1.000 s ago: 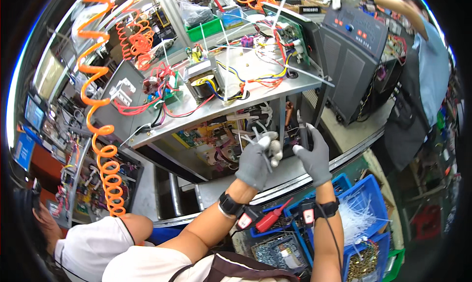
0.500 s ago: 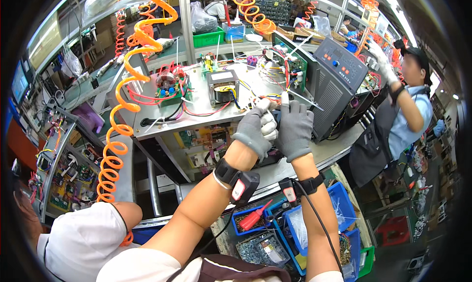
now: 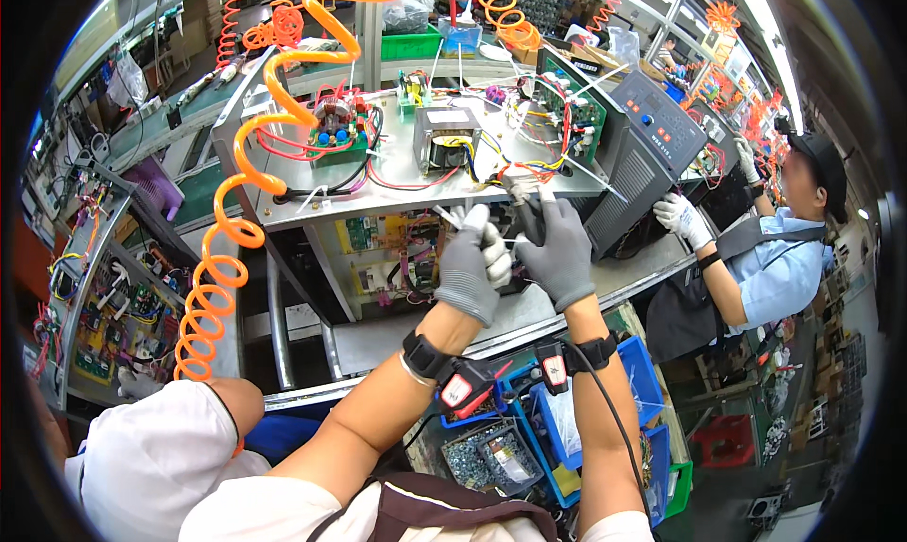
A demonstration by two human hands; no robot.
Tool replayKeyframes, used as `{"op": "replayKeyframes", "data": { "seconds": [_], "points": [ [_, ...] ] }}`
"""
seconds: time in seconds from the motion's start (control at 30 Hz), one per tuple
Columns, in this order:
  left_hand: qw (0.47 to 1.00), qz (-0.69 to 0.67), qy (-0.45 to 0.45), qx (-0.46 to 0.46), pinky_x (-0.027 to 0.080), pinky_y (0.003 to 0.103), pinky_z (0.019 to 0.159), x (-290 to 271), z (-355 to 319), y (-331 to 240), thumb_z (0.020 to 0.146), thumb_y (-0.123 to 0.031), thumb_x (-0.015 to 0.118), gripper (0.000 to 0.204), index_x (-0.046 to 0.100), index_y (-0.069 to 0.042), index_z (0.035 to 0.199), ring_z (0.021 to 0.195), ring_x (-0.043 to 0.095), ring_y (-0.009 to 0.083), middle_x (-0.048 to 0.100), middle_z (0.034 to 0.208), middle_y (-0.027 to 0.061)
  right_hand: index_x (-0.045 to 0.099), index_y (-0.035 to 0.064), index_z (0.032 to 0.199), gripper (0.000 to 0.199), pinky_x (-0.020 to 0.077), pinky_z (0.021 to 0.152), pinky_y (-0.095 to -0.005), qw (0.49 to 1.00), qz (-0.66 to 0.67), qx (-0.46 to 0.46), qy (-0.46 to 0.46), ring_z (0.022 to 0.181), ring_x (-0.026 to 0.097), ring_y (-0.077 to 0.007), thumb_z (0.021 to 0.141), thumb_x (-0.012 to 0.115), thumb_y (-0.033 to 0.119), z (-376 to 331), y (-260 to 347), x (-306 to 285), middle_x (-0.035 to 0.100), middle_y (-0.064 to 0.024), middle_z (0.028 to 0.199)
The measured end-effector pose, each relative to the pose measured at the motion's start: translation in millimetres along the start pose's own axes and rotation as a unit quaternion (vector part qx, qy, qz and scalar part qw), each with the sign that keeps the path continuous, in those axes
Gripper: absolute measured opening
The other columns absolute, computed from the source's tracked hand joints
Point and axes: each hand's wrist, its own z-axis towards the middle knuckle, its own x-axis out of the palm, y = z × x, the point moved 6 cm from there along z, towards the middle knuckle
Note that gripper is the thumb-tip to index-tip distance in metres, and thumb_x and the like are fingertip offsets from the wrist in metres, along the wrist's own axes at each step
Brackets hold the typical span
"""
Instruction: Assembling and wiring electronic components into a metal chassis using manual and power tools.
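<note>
Two gloved hands work close together at the front edge of an open metal chassis (image 3: 402,196), just beside each other. The left hand (image 3: 471,266) has its fingers curled around a few thin pale strips (image 3: 450,217), whose ends stick out past the thumb, below the chassis edge. The right hand (image 3: 559,261) is closed around a dark hand tool (image 3: 529,219), its index finger pointing up toward the edge; the tool's tip reaches up near the yellow, red and blue wires (image 3: 534,170), though whether it touches them I cannot tell. On the chassis top stand a boxy transformer (image 3: 448,126), just left of those wires, and a green circuit board (image 3: 578,117) upright to the right. Beyond that board leans a dark-grey panelled machine (image 3: 647,145) with a blue knob. An orange coiled hose (image 3: 244,178) hangs at left. Below the forearms sit blue bins (image 3: 642,377), and at right a co-worker in a light-blue shirt (image 3: 777,282) stretches a white-gloved hand (image 3: 682,219) toward the machine
</note>
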Motion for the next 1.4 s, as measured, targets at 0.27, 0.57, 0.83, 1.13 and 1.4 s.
{"op": "replayKeyframes", "data": {
  "seconds": [0.27, 0.57, 0.83, 1.13, 1.4],
  "points": [
    [0.996, -0.013, 0.084, 0.024, 0.054, 0.042, 0.067, -9.8, -1.7, -22.8, 0.095, -0.034, 0.031, 0.041, 0.047, -0.012, 0.064, 0.082, 0.063, 0.0319, 0.060, 0.072, 0.0133, 0.050, 0.0015, 0.113, 0.062, 0.0429, 0.077, -0.0422, 0.994, -0.074, 0.038, 0.069, 0.094, 0.053, -0.0322, 0.059, 0.065, 0.029, 9.6, 10.6, 7.3, 0.053, -0.0155, 0.100],
    [0.999, -0.038, 0.017, -0.010, 0.051, 0.044, 0.068, -11.8, -8.5, -26.3, 0.095, -0.034, 0.034, 0.037, 0.055, -0.004, 0.087, 0.066, 0.059, 0.0253, 0.055, 0.060, 0.0044, 0.054, -0.0015, 0.099, 0.051, 0.0427, 0.083, -0.0425, 0.990, -0.059, 0.047, 0.119, 0.095, 0.053, -0.0354, 0.059, 0.060, 0.029, 13.4, 13.5, 5.7, 0.053, -0.0200, 0.099],
    [0.986, -0.066, 0.102, -0.115, 0.019, 0.021, 0.035, 5.6, 7.0, -33.5, 0.095, -0.036, 0.035, 0.039, 0.054, -0.003, 0.092, 0.039, 0.018, 0.0058, 0.019, 0.050, -0.0068, 0.051, 0.0045, 0.102, 0.048, 0.0456, 0.074, -0.0375, 0.991, -0.118, -0.014, 0.059, 0.088, 0.053, -0.0291, 0.062, 0.070, 0.025, 6.6, 30.2, 0.7, 0.051, -0.0139, 0.096],
    [0.969, -0.082, 0.124, -0.199, 0.015, 0.021, 0.030, 19.3, 29.6, -22.3, 0.092, -0.026, 0.033, 0.032, 0.054, -0.008, 0.078, 0.034, 0.018, 0.0046, 0.020, 0.043, -0.0087, 0.045, 0.0073, 0.099, 0.049, 0.0454, 0.067, -0.0370, 0.982, -0.182, -0.002, 0.047, 0.081, 0.054, -0.0266, 0.061, 0.072, 0.023, -7.8, 26.9, 21.5, 0.049, -0.0096, 0.090],
    [0.988, 0.126, -0.093, 0.004, 0.025, 0.021, 0.033, -79.9, 4.3, 7.4, 0.088, -0.026, 0.045, 0.021, 0.053, -0.009, 0.079, 0.038, 0.034, 0.0058, 0.039, 0.054, -0.0033, 0.046, 0.0047, 0.103, 0.045, 0.0454, 0.071, -0.0414, 0.991, 0.066, 0.118, -0.024, 0.085, 0.055, -0.0330, 0.067, 0.066, 0.022, -48.2, -36.2, 34.3, 0.053, -0.0164, 0.093]
  ]
}}
